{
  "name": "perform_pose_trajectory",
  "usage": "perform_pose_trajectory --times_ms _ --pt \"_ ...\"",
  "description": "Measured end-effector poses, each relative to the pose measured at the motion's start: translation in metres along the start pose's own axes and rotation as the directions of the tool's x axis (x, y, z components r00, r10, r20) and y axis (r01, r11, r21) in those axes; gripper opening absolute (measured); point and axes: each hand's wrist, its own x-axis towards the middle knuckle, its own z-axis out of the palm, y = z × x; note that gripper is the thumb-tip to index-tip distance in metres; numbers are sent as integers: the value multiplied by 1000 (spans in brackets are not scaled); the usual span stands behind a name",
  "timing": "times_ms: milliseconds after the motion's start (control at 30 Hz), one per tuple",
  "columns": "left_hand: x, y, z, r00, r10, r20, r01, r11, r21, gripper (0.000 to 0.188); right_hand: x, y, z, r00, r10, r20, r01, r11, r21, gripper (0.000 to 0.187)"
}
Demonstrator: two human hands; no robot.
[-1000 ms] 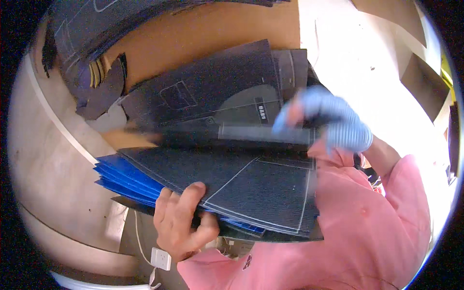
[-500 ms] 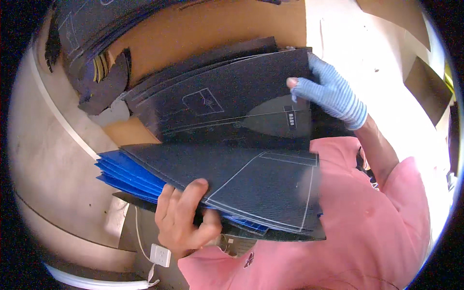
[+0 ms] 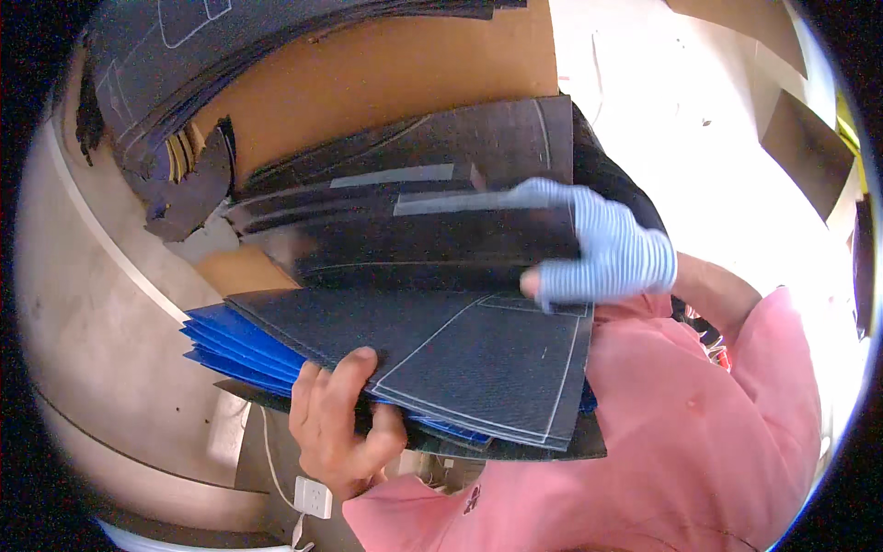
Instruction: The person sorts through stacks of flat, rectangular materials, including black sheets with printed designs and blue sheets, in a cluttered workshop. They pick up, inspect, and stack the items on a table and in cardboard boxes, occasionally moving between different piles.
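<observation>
A stack of dark grey fabric panels (image 3: pixel 487 368) with white outlines lies across the lower middle, and several blue layers (image 3: pixel 244 345) fan out at its left. My left hand (image 3: pixel 345 428), bare, is closed round the stack's near left edge. My right hand (image 3: pixel 616 244) wears a blue-and-white striped glove with bare thumb tip. Its thumb and fingers are closed at the right edge of a dark panel (image 3: pixel 441 244) that curves up behind the stack; hand and panel are smeared by motion. Behind them stands another dark panel (image 3: pixel 501 138) with pale strips on it.
Brown cardboard (image 3: pixel 395 69) stretches behind the panels. More dark panels (image 3: pixel 202 46) are piled at the far left, beside a dark scrap (image 3: pixel 198 184) with yellowish layers. A white power socket (image 3: pixel 313 497) with a cord sits at the lower left. Pale floor lies at the left and right.
My right hand has come down and toward me, bringing the dark panel's edge with it. Pale strips now show on the panel behind. My left hand stays on the stack.
</observation>
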Motion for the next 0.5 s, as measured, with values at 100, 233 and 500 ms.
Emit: perform_pose_trajectory --times_ms 100,233,500 --pt "-17 3 4 994 -108 -29 107 994 -37 24 -7 10 21 855 -482 194 492 871 -4 58" --pt "-28 6 4 984 -180 -1 180 982 -55 23 -9 7 18 756 -527 387 492 848 194 56" --pt "-12 4 4 1000 14 -15 -14 1000 -18 26 -1 5 2 684 -558 470 454 830 325 66"
